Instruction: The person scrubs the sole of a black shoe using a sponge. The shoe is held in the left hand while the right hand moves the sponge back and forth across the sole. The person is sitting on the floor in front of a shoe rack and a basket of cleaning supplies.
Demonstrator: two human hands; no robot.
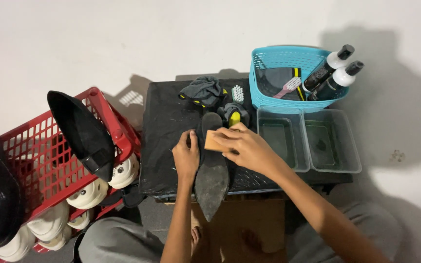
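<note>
Gray-trousered knees, black table (166,122) (scuffed) — white wall, red basket (40,151) beside

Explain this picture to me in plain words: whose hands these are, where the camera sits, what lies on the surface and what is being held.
There is no machine here: a person wears a camera on the head, looking down at their own bare hands. The left hand steadies a dark shoe lying sole-up on a small black table. The right hand presses a tan block against the sole. Also on the table: grey cloths, a small brush, two clear tubs and a blue basket with two bottles. A red crate stands to the left, with another black shoe propped on it.
</note>
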